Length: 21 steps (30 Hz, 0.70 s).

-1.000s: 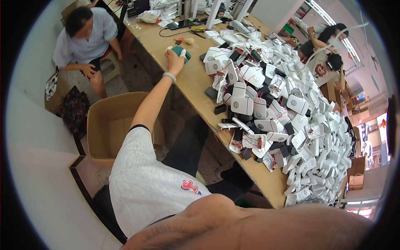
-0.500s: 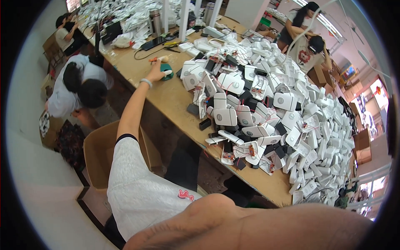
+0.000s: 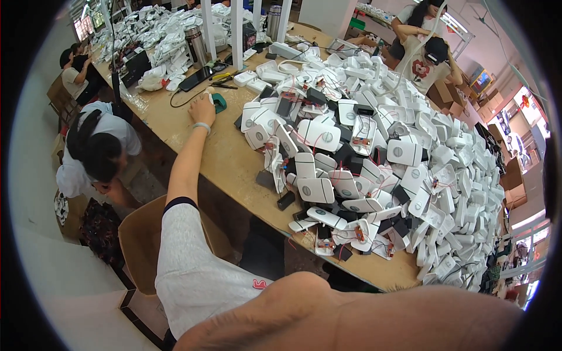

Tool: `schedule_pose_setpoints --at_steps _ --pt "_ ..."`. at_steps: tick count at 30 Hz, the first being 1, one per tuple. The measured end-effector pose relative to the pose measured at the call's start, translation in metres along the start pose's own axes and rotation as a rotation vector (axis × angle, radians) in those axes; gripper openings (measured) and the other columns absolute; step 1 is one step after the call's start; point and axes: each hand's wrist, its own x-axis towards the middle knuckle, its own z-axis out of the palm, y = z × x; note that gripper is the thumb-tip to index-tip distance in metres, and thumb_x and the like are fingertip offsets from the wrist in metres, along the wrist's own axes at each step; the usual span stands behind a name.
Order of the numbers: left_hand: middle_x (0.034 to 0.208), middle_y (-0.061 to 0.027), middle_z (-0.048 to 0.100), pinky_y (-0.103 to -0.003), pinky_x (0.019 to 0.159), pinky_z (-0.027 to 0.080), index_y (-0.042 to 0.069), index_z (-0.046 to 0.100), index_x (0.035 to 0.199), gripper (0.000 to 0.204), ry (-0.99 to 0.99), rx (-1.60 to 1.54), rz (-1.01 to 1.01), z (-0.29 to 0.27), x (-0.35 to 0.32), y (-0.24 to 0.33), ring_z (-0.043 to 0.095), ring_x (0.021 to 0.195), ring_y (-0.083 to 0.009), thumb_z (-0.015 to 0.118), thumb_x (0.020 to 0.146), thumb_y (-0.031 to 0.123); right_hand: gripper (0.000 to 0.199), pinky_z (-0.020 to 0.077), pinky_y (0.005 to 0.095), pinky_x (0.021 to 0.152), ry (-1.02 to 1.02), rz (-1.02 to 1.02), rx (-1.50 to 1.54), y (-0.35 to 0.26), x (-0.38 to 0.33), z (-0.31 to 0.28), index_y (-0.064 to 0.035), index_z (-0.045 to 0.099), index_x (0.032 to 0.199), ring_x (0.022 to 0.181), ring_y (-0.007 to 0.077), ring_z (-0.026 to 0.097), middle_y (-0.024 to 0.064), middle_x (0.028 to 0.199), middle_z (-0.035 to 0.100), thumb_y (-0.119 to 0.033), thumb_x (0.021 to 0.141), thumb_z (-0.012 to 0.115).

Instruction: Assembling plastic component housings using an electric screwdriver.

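Observation:
My left hand [image 3: 202, 110], with a pale band at the wrist, reaches far across the table. Its fingers are curled around a small green object [image 3: 219, 103], seen only in part at the hand's right side; I cannot make out its kind. Just beyond the hand lie a black phone-like device [image 3: 196, 78], pliers with yellow handles [image 3: 222, 76] and a dark thin tool [image 3: 224, 86]. My right hand is not in view.
A large heap of white plastic housings [image 3: 404, 151], with black blocks, red wires and small boards, covers the table's [image 3: 225, 149] right side. Metal flasks [image 3: 195, 47] and white posts stand behind. A cardboard box [image 3: 137, 240] sits below the left edge. Co-workers [image 3: 96, 146] sit nearby.
My left hand and the green object have shifted slightly farther across the table. An orange thing by the fingers is no longer visible. The whole view has tilted a little.

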Motion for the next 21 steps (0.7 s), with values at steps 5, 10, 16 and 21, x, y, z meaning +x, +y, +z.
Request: schedule_pose_setpoints --at_steps 5,10,16,21 --pt "0.109 -0.0193 0.066 -0.052 0.078 0.051 0.010 0.058 0.118 0.032 0.017 -0.127 -0.130 0.069 0.067 0.002 0.065 0.097 -0.0369 0.040 0.100 0.029 0.018 0.0453 0.0264 0.061 0.071 0.071 0.017 0.003 0.017 0.000 0.0026 0.066 0.096 0.065 0.0110 0.051 0.0023 0.078 0.060 -0.014 0.091 0.070" --pt "0.095 -0.0211 0.067 -0.052 0.071 0.050 0.003 0.063 0.097 0.026 0.336 -0.108 0.136 0.068 0.067 0.025 0.064 0.087 -0.0408 0.054 0.091 0.027 0.023 0.0463 0.0219 0.057 0.023 0.192 0.205 0.038 0.043 0.054 -0.0016 0.059 0.109 0.061 0.0112 0.055 0.0030 0.079 0.061 -0.012 0.091 0.068" --pt "0.114 -0.0170 0.066 -0.036 0.091 0.049 -0.004 0.057 0.124 0.035 0.329 -0.743 0.344 -0.053 -0.073 0.089 0.064 0.102 -0.0270 0.059 0.097 0.019 0.034 0.0484 0.0252 0.069 -0.066 0.297 0.455 0.052 0.088 0.041 -0.0054 0.054 0.128 0.071 0.0096 0.052 -0.0003 0.080 0.055 -0.017 0.097 0.061" --pt "0.122 -0.0139 0.061 -0.033 0.099 0.044 -0.002 0.054 0.127 0.031 -0.019 -1.106 0.581 -0.164 -0.300 0.153 0.060 0.111 -0.0200 0.054 0.100 0.012 0.032 0.0480 0.0304 0.079 -0.251 0.450 0.674 0.056 0.102 0.005 -0.0078 0.051 0.128 0.079 0.0116 0.052 0.0018 0.084 0.053 -0.018 0.098 0.059"
